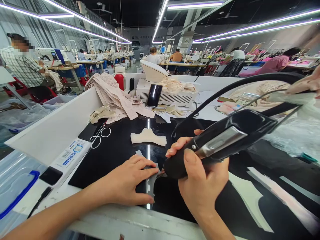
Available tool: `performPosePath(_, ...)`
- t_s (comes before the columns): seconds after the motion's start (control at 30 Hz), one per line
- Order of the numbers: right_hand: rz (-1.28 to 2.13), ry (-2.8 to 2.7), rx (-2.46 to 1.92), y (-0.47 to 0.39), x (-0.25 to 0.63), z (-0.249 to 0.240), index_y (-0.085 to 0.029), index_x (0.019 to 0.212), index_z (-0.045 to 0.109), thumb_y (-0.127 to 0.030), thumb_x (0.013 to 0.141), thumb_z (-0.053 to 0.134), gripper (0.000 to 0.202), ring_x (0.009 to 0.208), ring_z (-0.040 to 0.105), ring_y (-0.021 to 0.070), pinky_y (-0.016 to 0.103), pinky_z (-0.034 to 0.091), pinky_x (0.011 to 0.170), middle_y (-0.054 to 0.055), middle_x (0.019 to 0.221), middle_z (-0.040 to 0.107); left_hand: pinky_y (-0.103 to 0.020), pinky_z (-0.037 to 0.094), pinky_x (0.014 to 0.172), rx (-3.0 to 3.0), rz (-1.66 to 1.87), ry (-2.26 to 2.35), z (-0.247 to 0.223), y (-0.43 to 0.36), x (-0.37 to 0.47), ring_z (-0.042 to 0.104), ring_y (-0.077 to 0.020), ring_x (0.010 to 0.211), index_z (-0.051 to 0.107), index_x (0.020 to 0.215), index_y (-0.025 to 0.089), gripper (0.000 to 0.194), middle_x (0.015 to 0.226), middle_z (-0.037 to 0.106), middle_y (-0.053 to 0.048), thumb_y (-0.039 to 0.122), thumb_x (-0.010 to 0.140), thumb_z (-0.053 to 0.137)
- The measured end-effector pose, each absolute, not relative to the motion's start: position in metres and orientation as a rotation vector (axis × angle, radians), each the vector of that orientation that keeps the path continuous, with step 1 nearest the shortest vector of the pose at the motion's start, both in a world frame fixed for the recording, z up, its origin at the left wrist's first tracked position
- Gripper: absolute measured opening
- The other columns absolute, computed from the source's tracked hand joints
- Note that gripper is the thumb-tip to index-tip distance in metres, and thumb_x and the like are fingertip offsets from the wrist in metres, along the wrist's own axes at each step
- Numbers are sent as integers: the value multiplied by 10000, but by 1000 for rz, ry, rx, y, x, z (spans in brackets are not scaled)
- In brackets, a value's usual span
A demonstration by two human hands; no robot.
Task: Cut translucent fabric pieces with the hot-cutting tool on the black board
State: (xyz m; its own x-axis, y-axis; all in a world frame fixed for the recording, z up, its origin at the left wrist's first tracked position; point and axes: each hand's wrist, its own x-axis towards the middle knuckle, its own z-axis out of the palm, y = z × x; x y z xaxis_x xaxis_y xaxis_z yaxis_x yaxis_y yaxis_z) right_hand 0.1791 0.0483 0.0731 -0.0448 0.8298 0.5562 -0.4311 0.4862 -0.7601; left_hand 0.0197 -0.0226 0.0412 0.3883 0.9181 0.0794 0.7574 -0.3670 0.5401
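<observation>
My left hand point(132, 180) lies on the glossy black work surface point(110, 166), fingers stretched out, pressing on a narrow translucent strip point(151, 183). My right hand point(202, 183) is wrapped round the black handle of what looks like a steam iron point(222, 136), with a silver lever on its side and a thick hose behind. The iron's tip points down and left, close to the strip; its underside is hidden. Just beyond my left hand rests a small cream fabric piece point(148, 137) with a curved edge. Pale cut pieces point(250, 200) lie right of my right hand.
Beige fabric pieces point(112, 93) are heaped at the back left, near red thread point(120, 81). A phone point(154, 95) leans on a white vented box point(167, 95). White cord loops point(100, 136) lie left. Another person's blurred hand point(306, 81) shows at upper right, above clear plastic point(295, 130).
</observation>
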Motion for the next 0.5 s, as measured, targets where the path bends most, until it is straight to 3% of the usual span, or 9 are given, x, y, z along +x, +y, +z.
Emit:
performPosePath(0.23, 1098, -1215, -419, 39, 179, 74, -271, 1153, 579, -304, 853, 757, 351, 638, 625, 151, 320, 565, 598, -33, 805, 665, -542, 278, 1229, 2244, 593, 1412, 35, -22, 18, 486, -320, 1346, 545, 1446, 252, 721, 1468, 541, -90, 403, 797, 821)
performPosePath(0.5, 1125, -1199, -458, 35, 179, 77, -283, 1129, 598, -328, 835, 775, 346, 636, 615, 155, 324, 559, 600, -35, 796, 662, -523, 281, 1232, 2236, 579, 1412, 38, -23, 19, 465, -312, 1360, 522, 1469, 243, 758, 1468, 543, -84, 387, 793, 835)
